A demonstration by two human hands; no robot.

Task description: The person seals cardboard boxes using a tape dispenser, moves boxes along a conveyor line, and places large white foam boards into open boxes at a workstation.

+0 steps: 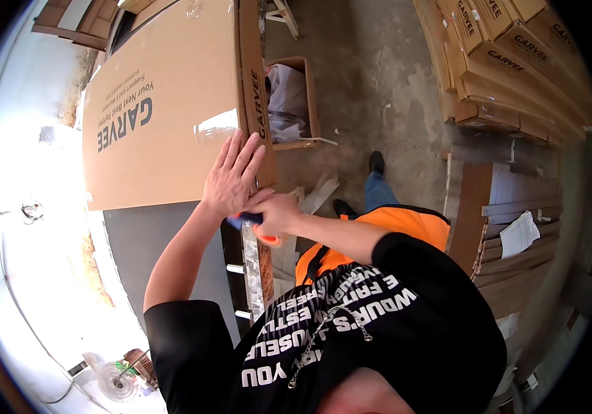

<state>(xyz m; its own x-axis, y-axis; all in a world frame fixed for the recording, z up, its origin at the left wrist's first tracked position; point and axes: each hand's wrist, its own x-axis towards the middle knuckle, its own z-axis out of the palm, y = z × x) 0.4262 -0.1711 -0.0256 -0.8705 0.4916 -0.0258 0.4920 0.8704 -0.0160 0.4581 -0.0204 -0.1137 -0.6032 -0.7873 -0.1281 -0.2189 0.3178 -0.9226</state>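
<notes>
A large brown cardboard box (172,155) lies ahead of me, with a glossy strip of clear tape (216,124) across its near right edge. My left hand (230,179) is flat on the box's near right corner, fingers stretched toward the tape and holding nothing. Just below it, my right hand (279,214) is closed around a blue and orange hand tool (267,239), possibly a tape dispenser; my fingers cover much of it. The two hands touch or overlap near the wrist of the left one.
Under the box run a grey panel (165,255) and a metal frame with rollers (236,269). A small open carton (312,103) holding plastic wrap stands on the floor beyond. Stacked boxes (510,62) and boards (517,207) line the right side. A fan (116,381) stands lower left.
</notes>
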